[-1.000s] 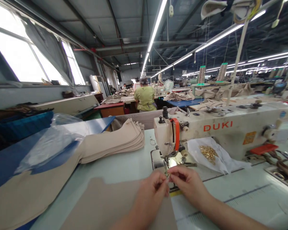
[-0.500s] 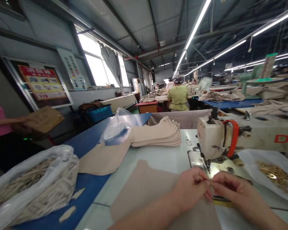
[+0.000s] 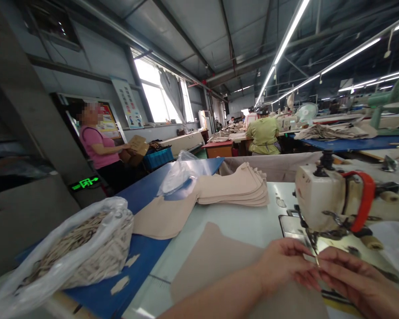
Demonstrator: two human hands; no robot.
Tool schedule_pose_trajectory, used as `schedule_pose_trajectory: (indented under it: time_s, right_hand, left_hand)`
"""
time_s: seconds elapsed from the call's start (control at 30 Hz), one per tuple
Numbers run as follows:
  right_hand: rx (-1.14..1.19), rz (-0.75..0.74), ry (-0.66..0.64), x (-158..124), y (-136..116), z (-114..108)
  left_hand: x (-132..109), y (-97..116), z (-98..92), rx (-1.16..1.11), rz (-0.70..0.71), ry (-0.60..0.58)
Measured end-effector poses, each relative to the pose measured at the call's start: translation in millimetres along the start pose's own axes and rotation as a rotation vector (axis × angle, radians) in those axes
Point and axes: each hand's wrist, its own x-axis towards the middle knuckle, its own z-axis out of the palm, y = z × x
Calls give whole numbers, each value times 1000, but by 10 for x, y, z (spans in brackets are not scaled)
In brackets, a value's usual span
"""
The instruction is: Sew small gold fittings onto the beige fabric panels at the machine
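My left hand and my right hand meet fingertip to fingertip just in front of the sewing machine's needle area. Both are closed in a pinch around a small gold-coloured piece, mostly hidden by the fingers and too small to name. Under my left hand and forearm a beige fabric panel lies flat on the pale machine table. The white sewing machine, with a red-orange guard, stands right beyond my hands.
A stack of cut beige panels lies behind, with a clear plastic bag beside it. At left a plastic sack of fabric scraps sits on a blue surface. White sheeting with gold pieces lies right. A person in pink holds cardboard.
My view has swung left, so the scene sits further right and the person in pink shows more fully. My hands stay pinched together close to the needle area.
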Motion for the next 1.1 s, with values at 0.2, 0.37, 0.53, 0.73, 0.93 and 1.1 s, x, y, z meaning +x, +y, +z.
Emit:
schedule_pose_trajectory:
  time_s: [0.2,0.37,0.53,0.73,0.93,1.1]
  right_hand:
    - [-96,-27,-122,-35,32,-36]
    - [-242,-152,-175,-18,49,-31]
    - [-332,-276,-158,27,121,-14]
    - [-423,-303,-126,2,140,-34]
    - [-619,-426,-24,-35,109,-35]
    - [-669,-459,10,-62,50,9]
  left_hand:
    - [-42,68,23,52,-58,25]
    - [-22,18,0,160,-2,54]
    - [-37,-79,-12,349,149,127]
    - [-7,-134,-35,432,170,228]
    - [19,-137,-60,330,186,218]
    - [32,-103,-27,151,181,203]
